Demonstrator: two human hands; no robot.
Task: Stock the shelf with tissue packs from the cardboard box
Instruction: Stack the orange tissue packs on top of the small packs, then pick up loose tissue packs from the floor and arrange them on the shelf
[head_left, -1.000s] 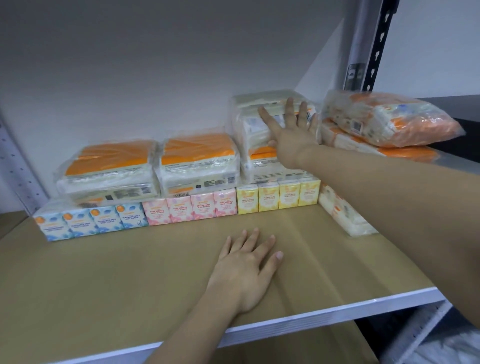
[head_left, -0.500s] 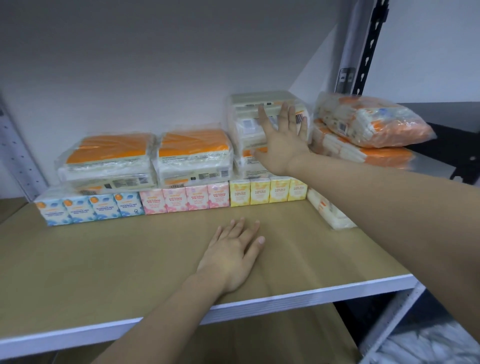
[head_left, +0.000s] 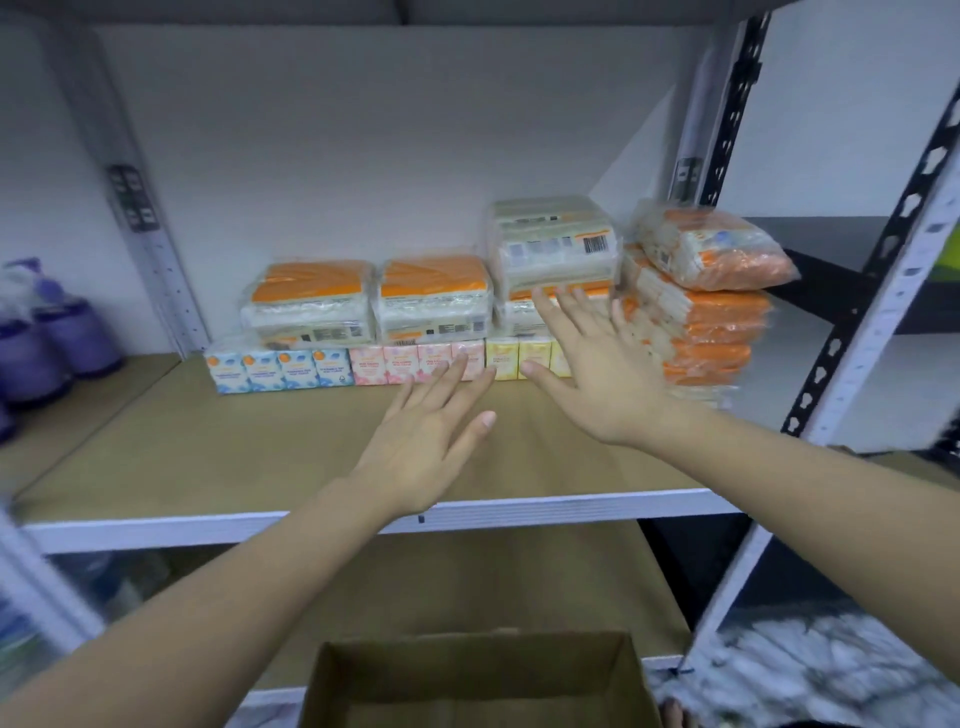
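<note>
The cardboard box (head_left: 470, 680) sits at the bottom of the view, below the shelf (head_left: 260, 457), and its near part is cut off by the frame edge, so what lies inside it cannot be made out. The right hand (head_left: 592, 374) covers the right end of the yellow packs (head_left: 511, 357) and part of the lower white-and-orange pack behind it; print on all the wrappers is too small and blurred to read. At the far left the purple bottles (head_left: 57, 338) are smeared by motion and partly cut off, and the lower shelf and the floor at the right are blurred as well. Both hands are spread wide with straight fingers, palms down, and hold nothing. The left hand (head_left: 431, 441) hangs over the bare brown board of the shelf, its fingertips in front of the pink packs (head_left: 415, 365); whether it touches the board or the packs cannot be told. The right hand reaches in front of the stacked tissue packs (head_left: 553, 249), and contact with them is likewise unclear. The tissue packs stand along the back of the shelf: a front row of small blue packs (head_left: 280, 370), then pink, then yellow, with two orange-topped packs (head_left: 374, 299) lying on them, a taller stack to their right, and a leaning pile of orange packs (head_left: 701, 296) against the right upright (head_left: 727, 104).
</note>
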